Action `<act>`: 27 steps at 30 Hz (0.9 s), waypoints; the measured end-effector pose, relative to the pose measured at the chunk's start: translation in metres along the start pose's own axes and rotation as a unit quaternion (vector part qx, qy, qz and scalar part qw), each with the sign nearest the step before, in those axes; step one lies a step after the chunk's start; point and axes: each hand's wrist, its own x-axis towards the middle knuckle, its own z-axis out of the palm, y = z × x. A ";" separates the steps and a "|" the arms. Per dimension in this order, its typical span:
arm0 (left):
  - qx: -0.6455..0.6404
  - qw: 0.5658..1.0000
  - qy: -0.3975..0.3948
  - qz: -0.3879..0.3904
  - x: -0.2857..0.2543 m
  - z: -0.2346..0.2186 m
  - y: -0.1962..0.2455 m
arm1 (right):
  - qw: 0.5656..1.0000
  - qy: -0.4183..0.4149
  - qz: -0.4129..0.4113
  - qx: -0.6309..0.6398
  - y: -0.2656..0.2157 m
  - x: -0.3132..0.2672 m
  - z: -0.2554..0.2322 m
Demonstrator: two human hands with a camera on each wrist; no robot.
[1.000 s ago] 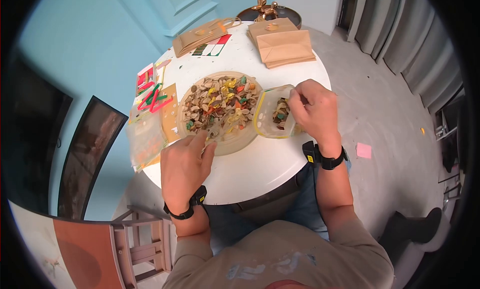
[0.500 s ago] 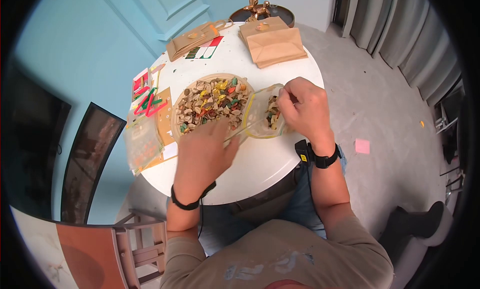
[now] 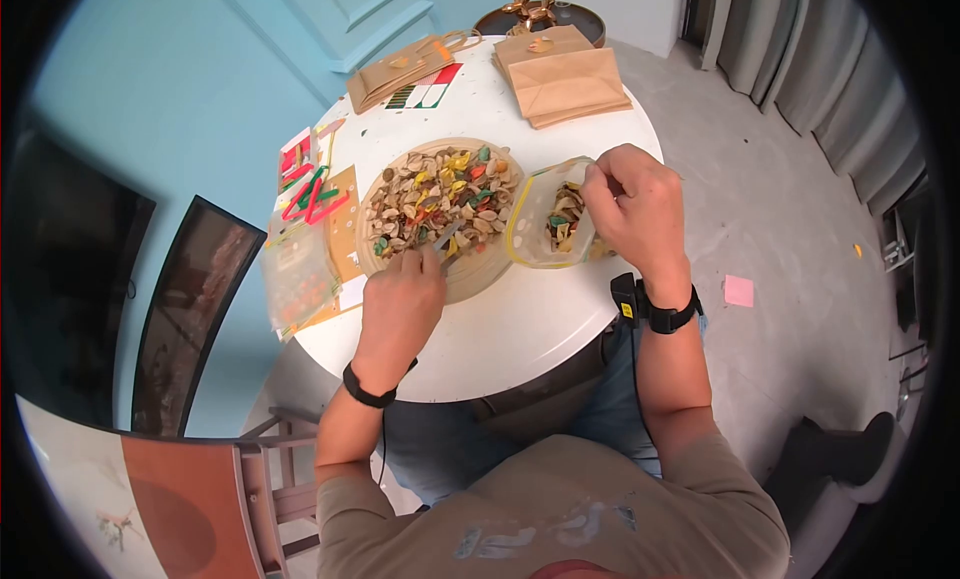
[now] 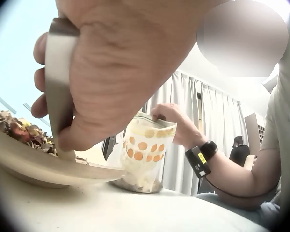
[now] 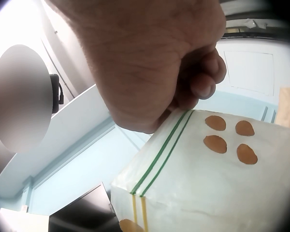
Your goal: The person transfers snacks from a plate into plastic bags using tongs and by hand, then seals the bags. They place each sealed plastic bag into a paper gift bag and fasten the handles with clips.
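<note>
In the head view a round wooden tray (image 3: 480, 282) holds a heap of dried petals and flakes (image 3: 425, 194). My left hand (image 3: 403, 301) is over its near edge, gripping a metal tool (image 3: 447, 237) whose tip reaches into the heap. The left wrist view has the tool's bent metal strip (image 4: 58, 72) between the fingers and thumb of that hand (image 4: 125, 63). Right of the tray, my right hand (image 3: 640, 209) pinches the top edge of a clear zip bag (image 3: 532, 214) with orange dots (image 4: 142, 146). Dried pieces (image 3: 564, 219) lie inside the bag.
Brown paper bags (image 3: 570, 87) stand at the back right, with more (image 3: 400, 71) at the back left. On the left are red and green clips (image 3: 318, 197) and another clear bag (image 3: 300, 279). A red, white and green card (image 3: 428, 89) lies toward the back.
My left hand moved right toward the bag, then returned over the tray, where the metal tool's tip is among the petals. My right hand has kept its grip on the bag.
</note>
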 end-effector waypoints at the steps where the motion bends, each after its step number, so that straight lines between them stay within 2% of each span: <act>1: 0.023 1.000 -0.002 0.009 0.004 0.004 -0.001 | 1.000 -0.001 -0.001 0.002 0.000 0.000 0.000; 5: 0.061 0.998 -0.011 0.018 0.019 0.015 0.000 | 1.000 -0.008 -0.011 -0.004 0.000 0.000 0.000; 8: 0.077 0.996 0.028 0.042 0.025 0.014 0.003 | 1.000 -0.007 -0.009 -0.003 -0.001 0.000 0.000; 16: 0.094 0.992 -0.030 0.075 0.021 0.023 -0.002 | 1.000 -0.009 -0.014 -0.005 0.000 -0.001 0.000; 19: 0.087 0.993 -0.017 0.077 0.016 0.019 -0.003 | 1.000 -0.004 -0.017 -0.001 -0.001 -0.001 -0.001; 26: 0.032 0.999 0.008 0.034 0.004 0.004 -0.009 | 1.000 -0.014 -0.011 -0.002 -0.002 -0.002 0.000; 27: -0.011 1.000 0.011 -0.002 0.002 -0.004 -0.009 | 1.000 -0.015 -0.010 0.000 -0.003 -0.002 0.001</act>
